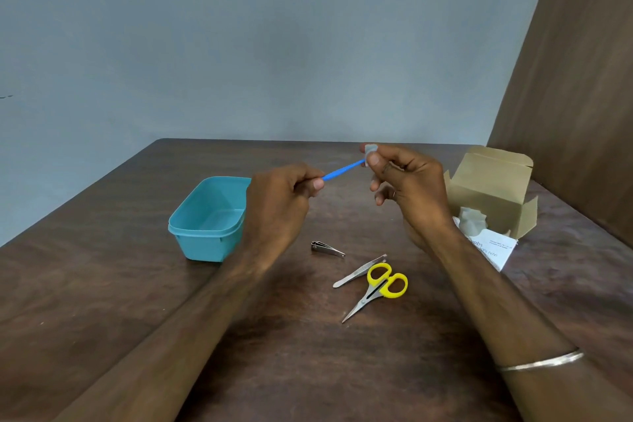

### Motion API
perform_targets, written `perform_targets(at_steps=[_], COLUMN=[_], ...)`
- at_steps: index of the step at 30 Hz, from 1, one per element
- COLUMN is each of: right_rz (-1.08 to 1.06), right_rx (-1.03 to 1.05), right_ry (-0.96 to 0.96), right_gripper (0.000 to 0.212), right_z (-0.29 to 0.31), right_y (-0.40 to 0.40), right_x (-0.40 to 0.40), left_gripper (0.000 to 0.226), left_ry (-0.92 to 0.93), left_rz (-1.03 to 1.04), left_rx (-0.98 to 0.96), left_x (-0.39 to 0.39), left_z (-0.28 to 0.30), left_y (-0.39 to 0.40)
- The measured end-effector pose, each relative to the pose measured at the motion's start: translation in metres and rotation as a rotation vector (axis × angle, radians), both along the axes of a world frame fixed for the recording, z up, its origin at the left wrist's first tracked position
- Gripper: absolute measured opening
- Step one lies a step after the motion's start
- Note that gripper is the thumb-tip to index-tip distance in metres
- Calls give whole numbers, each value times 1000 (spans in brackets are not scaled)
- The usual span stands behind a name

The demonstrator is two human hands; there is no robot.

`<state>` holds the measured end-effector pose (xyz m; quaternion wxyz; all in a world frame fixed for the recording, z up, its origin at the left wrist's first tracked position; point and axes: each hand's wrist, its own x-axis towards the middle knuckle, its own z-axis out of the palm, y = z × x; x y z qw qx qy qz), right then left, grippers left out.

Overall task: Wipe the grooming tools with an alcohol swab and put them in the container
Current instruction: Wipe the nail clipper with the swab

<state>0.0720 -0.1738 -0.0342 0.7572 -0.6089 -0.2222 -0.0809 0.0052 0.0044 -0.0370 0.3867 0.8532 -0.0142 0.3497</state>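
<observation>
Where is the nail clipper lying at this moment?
In the head view, the nail clipper lies on the table near the middle, between the teal container to its left and the tweezers and scissors to its right.

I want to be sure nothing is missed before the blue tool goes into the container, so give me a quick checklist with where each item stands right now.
1. Left hand grips the blue tool: ok.
2. Right hand pinches the swab on the tool's far end: ok.
3. Whole tool wiped: cannot tell.
4. Container open, beside the left hand: ok.
5. Clipper, tweezers and scissors wiped: cannot tell; all lie on the table.
6. Spare swabs in the box: cannot tell.
</observation>
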Motion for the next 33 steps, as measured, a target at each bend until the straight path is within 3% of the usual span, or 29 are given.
perform_targets(at_steps=[10, 15, 21, 28, 33], right_rz=[172, 155, 137, 183, 200], right_rx=[187, 149, 46, 76, -5], right_ry=[239, 202, 163, 171, 169], right_gripper=[29, 35, 30, 21, 27], right_z=[-3, -2, -1, -1, -6], right_y=[6, 5, 4, 5, 10], right_x=[-6, -6, -9, -9, -11], left_gripper=[11, 17, 15, 16, 21], left_ry=[128, 119, 119, 140, 160], left_rz=[-176, -181, -166, -191, -224], left_rx=[-148, -172, -152, -156, -171], left_x=[3, 0, -2, 0, 1], left_z=[-14, -11, -9, -10, -12], left_y=[-10, -10, -11, -10, -8])
